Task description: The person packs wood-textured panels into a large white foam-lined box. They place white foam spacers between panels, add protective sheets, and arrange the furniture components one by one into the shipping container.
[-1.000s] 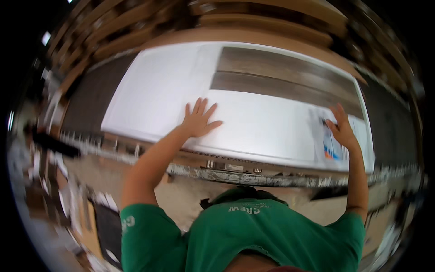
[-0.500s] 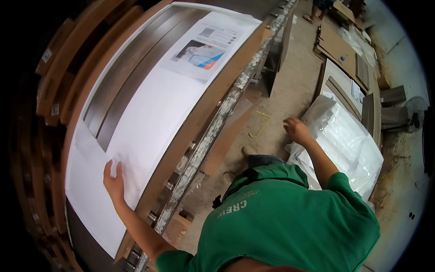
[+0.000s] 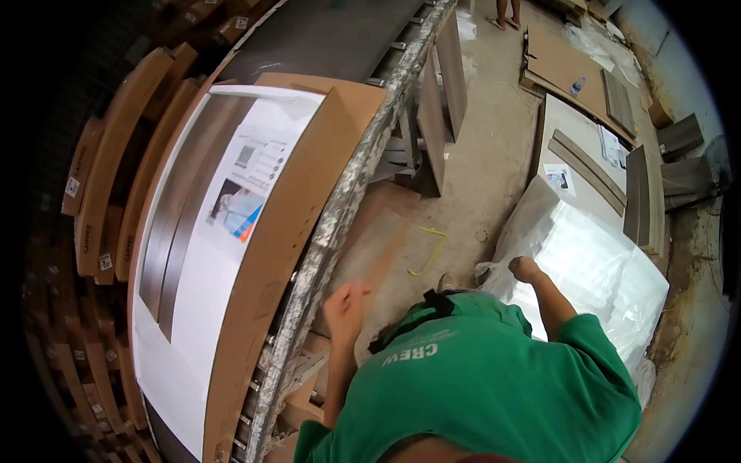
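An open cardboard carton [image 3: 270, 255] lies on the conveyor at left. It holds white foam sheeting [image 3: 189, 347], dark wood-look boards [image 3: 181, 208] and a printed instruction sheet [image 3: 235, 208]. My left hand [image 3: 346, 310] is in the air just right of the conveyor's worn metal rail [image 3: 340, 208], apart from the carton. Motion smears its fingers; no held thing shows. My right hand [image 3: 526, 268], fingers curled in with nothing visible in them, is over the near-left part of a stack wrapped in clear plastic [image 3: 587, 266]. I cannot tell whether it touches the plastic.
Brown cartons [image 3: 116, 170] are stacked beyond the conveyor. A yellow strap [image 3: 429, 251] lies on the concrete floor. Boards [image 3: 444, 100] lean by the rail. Flat cardboard [image 3: 567, 77] with a plastic bottle [image 3: 578, 86] lies far right. A person's feet [image 3: 503, 21] show at the top.
The carton sits nearer along the conveyor, with dark surface showing beyond it. My left hand has left the foam and moved right past the rail. My right hand's fingers have curled in.
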